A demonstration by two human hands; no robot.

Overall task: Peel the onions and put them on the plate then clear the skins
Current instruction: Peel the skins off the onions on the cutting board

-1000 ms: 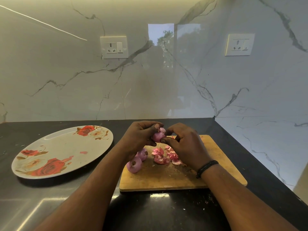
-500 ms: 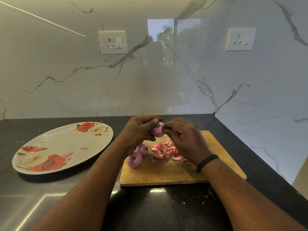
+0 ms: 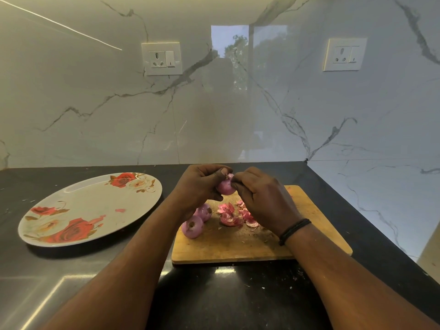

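Right now the onion [image 3: 225,186] sits raised between both hands, tip up: the left hand [image 3: 200,186] curls round it while the right hand [image 3: 264,198] pinches skin at its top. Below the grip lie skins [image 3: 232,216] on the board [image 3: 238,248]; the plate [image 3: 78,201] waits well off to the left, nearer the left hand.

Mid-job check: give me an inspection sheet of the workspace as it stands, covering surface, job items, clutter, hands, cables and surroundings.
Surface: dark countertop, glossy, small skin flecks near the front.
Job's things: onion held above the cutting board; two onions on the board; floral plate to the left, no onions on it.
Clutter: skins piled on the board.
Hands: left hand grips the onion; right hand pinches at its top.
Cables: nothing seen.
Surroundings: marble wall, two wall sockets.
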